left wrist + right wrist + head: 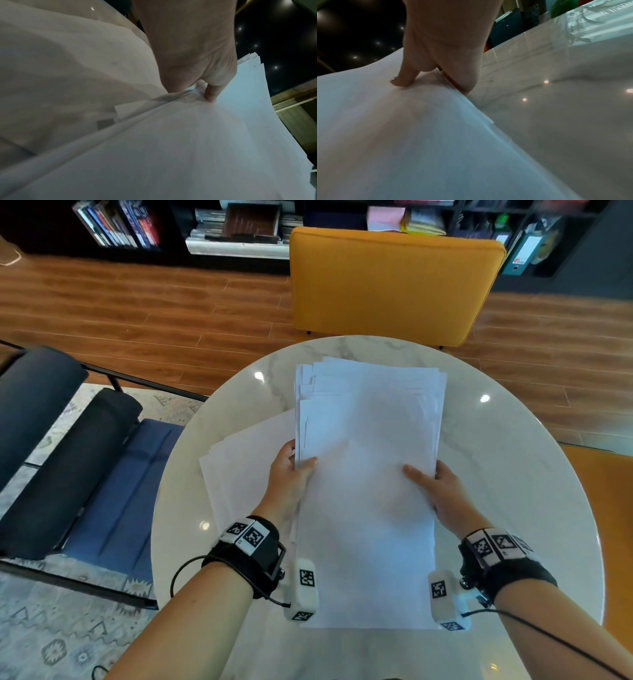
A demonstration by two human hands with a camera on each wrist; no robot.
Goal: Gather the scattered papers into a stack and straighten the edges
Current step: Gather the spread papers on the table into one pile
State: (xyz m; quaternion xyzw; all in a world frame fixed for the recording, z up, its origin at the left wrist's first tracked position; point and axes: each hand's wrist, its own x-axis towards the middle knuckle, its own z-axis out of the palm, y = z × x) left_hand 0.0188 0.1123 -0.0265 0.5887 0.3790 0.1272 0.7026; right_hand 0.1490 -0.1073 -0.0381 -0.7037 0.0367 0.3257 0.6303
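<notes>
Round marble bench (513, 460) carries the paper stack (366, 508); left hand (291, 474) and right hand (435, 487) each pinch a side edge. Loosen both, tap edges flush, then add the loose sheets (246, 460) lying left.

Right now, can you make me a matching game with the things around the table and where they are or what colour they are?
Things:
1. stack
2. loose sheets
3. chair
4. table

Descriptions:
A. yellow, behind the table
B. held at both sides by left hand and right hand
C. round, white marble
D. lying flat, left of the stack

Pairs: 1-B, 2-D, 3-A, 4-C
</notes>
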